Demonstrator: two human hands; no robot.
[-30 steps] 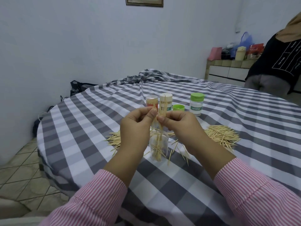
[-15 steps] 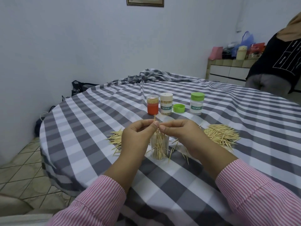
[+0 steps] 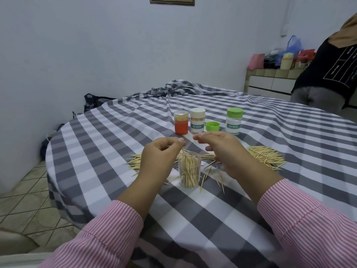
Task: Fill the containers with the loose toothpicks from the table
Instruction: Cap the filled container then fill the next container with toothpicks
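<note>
We look down at our two hands over a round bench (image 3: 108,144) draped in a grey and white checked cloth. On the left, a loose heap of toothpicks (image 3: 135,161) lies flat on the cloth, mostly pointing left to right. Our left hand (image 3: 159,155) hovers just above the clear container, thumb and forefinger pinched together on what looks like a single toothpick (image 3: 183,153), which slants down into the container mouth. The clear container (image 3: 189,171) stands upright between our hands, open at the top, partly filled with toothpicks standing nearly vertical. A few stray toothpicks (image 3: 212,175) lie scattered on the cloth just beside it. Our right hand (image 3: 222,149) is apart from the left, fingers loosely curled and holding nothing we can make out. To the right, a larger toothpick pile (image 3: 267,156) fans out flat.

Farther back stand an orange container (image 3: 181,125), a full container labelled toothpick (image 3: 197,121), a loose green lid (image 3: 212,126), and a green-capped container (image 3: 234,121), all upright. At the far right stands another person (image 3: 328,70).
</note>
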